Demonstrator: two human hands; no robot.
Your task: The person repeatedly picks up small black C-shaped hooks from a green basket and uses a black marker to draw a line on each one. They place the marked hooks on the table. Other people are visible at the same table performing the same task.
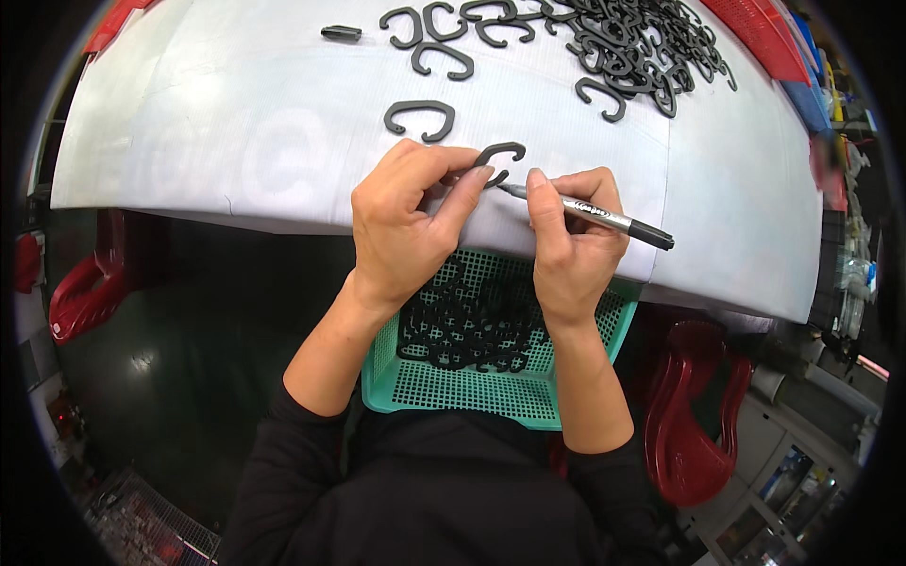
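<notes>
Between the thumb and fingers of my left hand (408,203) is a black C-shaped hook (502,149), held above the table's near edge. My right hand (578,241) grips a silver marker pen (604,215) with a black end; its tip touches or nearly touches the hook's lower end. Another black C-shaped piece (421,106) lies on the table just beyond my left hand. Below my hands, a green mesh basket (472,391) holds many similar dark pieces (462,330), partly hidden by my forearms.
A heap of black hooks (642,52) covers the table's far right, with several loose ones to its left. A black pen cap (341,33) lies at the far left. Red (769,38) and blue bins stand at the right edge. Red chairs (694,424) flank me.
</notes>
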